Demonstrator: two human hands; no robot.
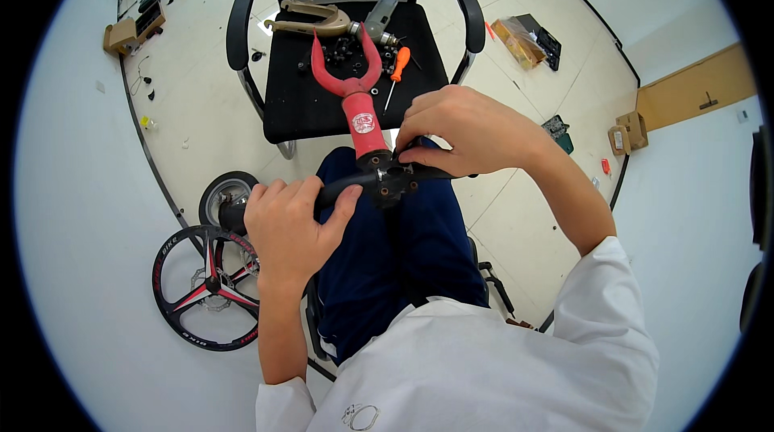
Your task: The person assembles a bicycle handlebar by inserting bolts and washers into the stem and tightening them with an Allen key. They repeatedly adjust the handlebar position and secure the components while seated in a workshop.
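Observation:
A red bicycle fork (pixel 360 101) points away from me, its two prongs over the chair seat. At its near end a black stem clamp (pixel 393 184) holds a black handlebar (pixel 364 180) that lies crosswise above my knees. My left hand (pixel 292 226) is wrapped round the handlebar left of the clamp, thumb on the near side. At the top right of the clamp, my right hand (pixel 459 132) has thumb and fingers pinched together against the stem. Whatever sits between those fingertips is hidden.
A black armchair (pixel 306 114) ahead bears a tan fork (pixel 326 22), an orange-handled screwdriver (pixel 400 65) and several small dark parts. Left of my legs are a three-spoke wheel (pixel 181 303) and a smaller wheel (pixel 211 194). Boxes (pixel 516 43) lie on the floor at right.

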